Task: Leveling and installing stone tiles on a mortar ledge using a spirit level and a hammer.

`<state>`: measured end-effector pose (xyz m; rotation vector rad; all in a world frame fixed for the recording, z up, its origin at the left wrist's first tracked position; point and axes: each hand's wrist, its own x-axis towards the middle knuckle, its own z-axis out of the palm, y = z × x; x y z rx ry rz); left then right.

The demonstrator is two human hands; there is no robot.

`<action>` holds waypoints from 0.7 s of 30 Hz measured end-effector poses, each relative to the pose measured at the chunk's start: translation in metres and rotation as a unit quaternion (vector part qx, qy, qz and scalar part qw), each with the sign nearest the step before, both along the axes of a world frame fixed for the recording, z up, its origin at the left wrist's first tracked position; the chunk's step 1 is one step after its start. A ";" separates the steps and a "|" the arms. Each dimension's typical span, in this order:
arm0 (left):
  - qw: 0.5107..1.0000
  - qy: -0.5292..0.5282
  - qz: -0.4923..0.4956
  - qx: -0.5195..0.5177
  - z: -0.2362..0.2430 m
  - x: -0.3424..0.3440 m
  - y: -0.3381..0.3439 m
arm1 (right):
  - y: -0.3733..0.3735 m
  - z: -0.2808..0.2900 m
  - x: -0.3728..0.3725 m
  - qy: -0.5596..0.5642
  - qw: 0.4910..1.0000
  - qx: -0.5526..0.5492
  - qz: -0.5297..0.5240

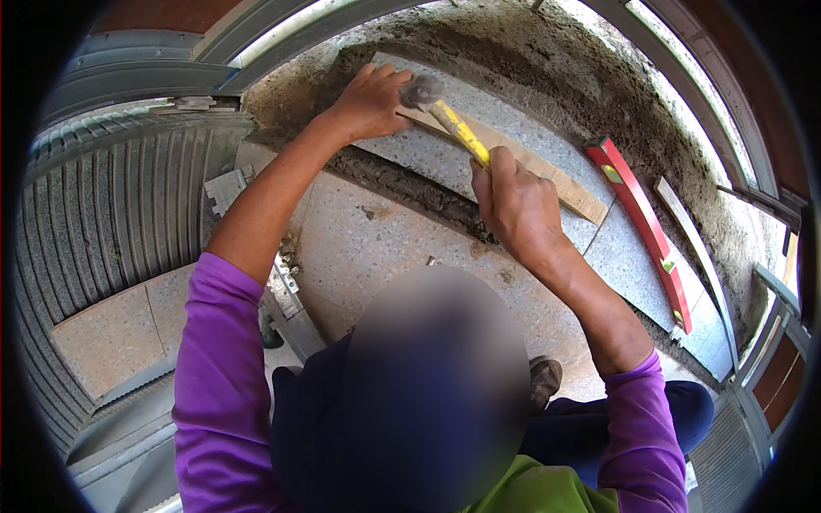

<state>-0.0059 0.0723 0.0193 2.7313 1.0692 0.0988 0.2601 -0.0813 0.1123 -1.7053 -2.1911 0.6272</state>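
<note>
The hammer (462, 133) is above the left end of a wooden board (575, 196), its head near the left hand; whether it touches the wood I cannot tell. The right hand (523, 203) has its fingers closed round the yellow handle, probably for control at close range. The left hand (368, 104) has bent fingers at the board's end, perhaps to steady it; whether they grip or merely press is unclear. The board lies flat along the grey tiles (505, 107), likely to spread force and spare their faces. Farther right, a red spirit level (643, 228) rests across them, seemingly within reach for checking, beside a narrow strip (705, 256). Counted: one hammer, one board, one level, one strip, and at least three grey tiles.
</note>
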 end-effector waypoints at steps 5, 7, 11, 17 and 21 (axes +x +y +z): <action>0.996 0.057 0.005 -0.071 0.018 0.025 0.004 | 0.011 -0.034 0.004 -0.068 0.998 -0.011 -0.003; 0.998 0.026 0.033 -0.053 0.024 0.026 0.003 | 0.017 -0.033 0.002 -0.056 0.998 -0.034 0.008; 0.995 0.069 0.006 -0.070 0.023 0.021 -0.001 | 0.001 -0.024 0.008 -0.028 0.999 -0.042 -0.004; 0.998 0.051 -0.016 -0.046 0.014 0.017 0.002 | -0.015 -0.017 0.030 -0.033 0.998 -0.044 -0.040; 0.997 0.051 -0.017 -0.061 0.018 0.020 0.002 | -0.011 -0.023 0.019 -0.018 0.999 -0.011 -0.027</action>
